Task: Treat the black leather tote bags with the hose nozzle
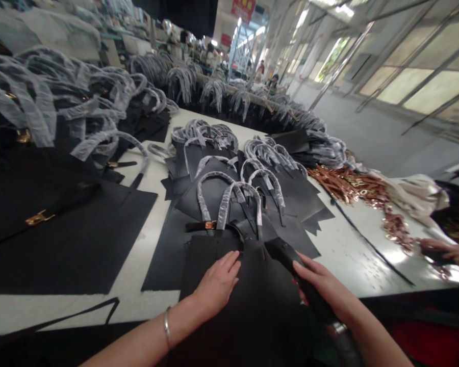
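My left hand (220,280) lies flat, fingers stretched, on a black bag panel (252,300) in front of me. In my right hand (321,280) is a long black handheld tool (285,253) with a broad flat end, resting at or just above the panel's upper edge; its exact kind is unclear. A silvery ring shows near its rear. Two plastic-wrapped handles (229,204) arch up beyond the panel's top edge. Beside them, a black strap with a gold buckle (209,225) lies across the panel's top left.
More black panels with wrapped handles (204,135) are piled further back, and others (61,224) lie at left. Brown straps with gold rings (348,186) are heaped on the right of the white table (137,239). Another person's hand (451,252) reaches in at far right.
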`<control>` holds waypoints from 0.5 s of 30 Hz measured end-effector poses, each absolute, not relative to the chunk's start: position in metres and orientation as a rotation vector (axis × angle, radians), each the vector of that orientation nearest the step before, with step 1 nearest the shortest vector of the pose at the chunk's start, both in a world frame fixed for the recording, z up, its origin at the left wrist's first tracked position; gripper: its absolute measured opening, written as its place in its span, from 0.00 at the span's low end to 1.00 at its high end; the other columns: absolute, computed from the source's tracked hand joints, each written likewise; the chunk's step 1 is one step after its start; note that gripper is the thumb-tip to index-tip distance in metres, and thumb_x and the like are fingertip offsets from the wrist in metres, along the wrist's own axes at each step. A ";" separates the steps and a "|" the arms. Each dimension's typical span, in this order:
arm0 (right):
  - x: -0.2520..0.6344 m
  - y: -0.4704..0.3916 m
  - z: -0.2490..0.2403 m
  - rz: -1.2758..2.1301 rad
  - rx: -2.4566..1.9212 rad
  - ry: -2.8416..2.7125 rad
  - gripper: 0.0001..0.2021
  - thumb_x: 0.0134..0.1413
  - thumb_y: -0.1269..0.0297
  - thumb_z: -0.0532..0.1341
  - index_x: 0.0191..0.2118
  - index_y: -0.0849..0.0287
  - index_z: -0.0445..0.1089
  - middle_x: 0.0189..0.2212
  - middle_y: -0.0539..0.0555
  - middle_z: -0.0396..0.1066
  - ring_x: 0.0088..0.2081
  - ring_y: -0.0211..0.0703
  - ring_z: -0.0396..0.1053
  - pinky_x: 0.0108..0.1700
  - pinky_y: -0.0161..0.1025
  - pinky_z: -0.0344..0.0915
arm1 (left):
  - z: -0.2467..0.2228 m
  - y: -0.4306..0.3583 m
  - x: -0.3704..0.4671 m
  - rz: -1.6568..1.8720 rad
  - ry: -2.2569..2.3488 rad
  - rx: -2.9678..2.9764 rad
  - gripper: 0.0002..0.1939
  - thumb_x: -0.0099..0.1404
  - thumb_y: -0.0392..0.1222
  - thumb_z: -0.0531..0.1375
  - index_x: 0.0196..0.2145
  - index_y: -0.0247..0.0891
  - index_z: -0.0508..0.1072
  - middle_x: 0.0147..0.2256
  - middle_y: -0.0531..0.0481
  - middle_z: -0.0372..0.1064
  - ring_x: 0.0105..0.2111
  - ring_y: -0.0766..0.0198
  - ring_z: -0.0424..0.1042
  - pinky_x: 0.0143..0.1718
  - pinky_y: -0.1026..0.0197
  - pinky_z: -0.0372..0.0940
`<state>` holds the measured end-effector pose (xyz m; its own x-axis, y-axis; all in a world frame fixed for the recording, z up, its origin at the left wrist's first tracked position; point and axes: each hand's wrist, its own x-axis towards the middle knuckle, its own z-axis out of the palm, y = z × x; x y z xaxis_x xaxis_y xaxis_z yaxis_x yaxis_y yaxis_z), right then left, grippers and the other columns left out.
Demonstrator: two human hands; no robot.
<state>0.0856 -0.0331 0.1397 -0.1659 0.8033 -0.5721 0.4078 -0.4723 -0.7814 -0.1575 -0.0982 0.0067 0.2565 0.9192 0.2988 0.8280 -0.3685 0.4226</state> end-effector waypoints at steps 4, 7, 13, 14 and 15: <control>0.060 -0.051 0.130 1.871 -1.753 -1.463 0.32 0.56 0.54 0.60 0.64 0.52 0.53 0.24 0.46 0.67 0.17 0.34 0.66 0.18 0.30 0.62 | 0.010 -0.116 -0.162 0.743 1.759 2.291 0.14 0.64 0.35 0.56 0.48 0.36 0.69 0.50 0.41 0.67 0.51 0.53 0.65 0.54 0.49 0.62; 0.043 -0.051 0.124 1.942 -1.708 -1.540 0.32 0.56 0.53 0.60 0.64 0.52 0.53 0.23 0.45 0.66 0.16 0.32 0.65 0.17 0.28 0.60 | 0.007 -0.121 -0.162 0.721 1.739 2.346 0.15 0.66 0.35 0.54 0.50 0.36 0.68 0.50 0.41 0.68 0.50 0.54 0.66 0.53 0.49 0.61; 0.021 -0.038 0.121 1.931 -1.695 -1.661 0.31 0.57 0.54 0.59 0.64 0.54 0.53 0.23 0.45 0.66 0.15 0.32 0.65 0.16 0.28 0.60 | -0.001 -0.122 -0.163 0.707 1.685 2.470 0.16 0.66 0.32 0.51 0.52 0.33 0.66 0.50 0.40 0.67 0.50 0.54 0.66 0.51 0.50 0.61; 0.021 -0.037 0.121 1.926 -1.692 -1.681 0.31 0.57 0.54 0.59 0.64 0.54 0.53 0.23 0.45 0.66 0.15 0.32 0.65 0.16 0.28 0.60 | -0.001 -0.123 -0.164 0.695 1.664 2.486 0.16 0.66 0.32 0.51 0.51 0.33 0.67 0.49 0.40 0.68 0.48 0.54 0.67 0.50 0.51 0.62; 0.022 -0.036 0.121 1.931 -1.689 -1.698 0.32 0.57 0.54 0.59 0.64 0.54 0.53 0.23 0.45 0.66 0.15 0.32 0.65 0.16 0.28 0.60 | -0.001 -0.124 -0.165 0.681 1.634 2.502 0.15 0.66 0.31 0.52 0.50 0.33 0.68 0.47 0.41 0.69 0.46 0.55 0.67 0.48 0.52 0.63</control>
